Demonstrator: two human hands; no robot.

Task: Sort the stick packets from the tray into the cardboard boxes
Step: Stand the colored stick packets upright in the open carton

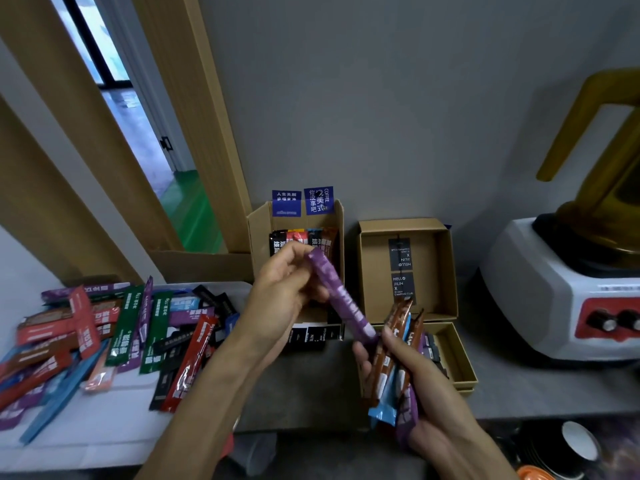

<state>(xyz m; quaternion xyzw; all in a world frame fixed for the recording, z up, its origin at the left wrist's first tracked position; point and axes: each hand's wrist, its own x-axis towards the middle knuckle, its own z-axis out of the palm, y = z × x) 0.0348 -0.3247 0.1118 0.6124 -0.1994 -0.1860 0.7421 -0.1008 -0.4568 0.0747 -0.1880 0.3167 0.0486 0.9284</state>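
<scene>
My left hand (pixel 287 289) pinches the upper end of a purple stick packet (pixel 341 297) that slants down to the right. Its lower end reaches my right hand (pixel 412 379), which grips a bundle of brown, blue and purple packets (pixel 398 358). Both hands hover in front of two cardboard boxes. The left box (pixel 258 237) holds upright black, red, blue and brown packets (pixel 301 239). The right box (pixel 446 265) stands open with black tags on its floor. Several loose packets (pixel 138 327) lie heaped on the white tray (pixel 104 427) at the left.
A shallow cardboard lid (pixel 460 362) lies beside my right hand. A white blender base with a red panel and amber jug (pixel 568 299) stands at the right. A dark cup (pixel 578 445) sits below the counter edge. A doorway opens at the upper left.
</scene>
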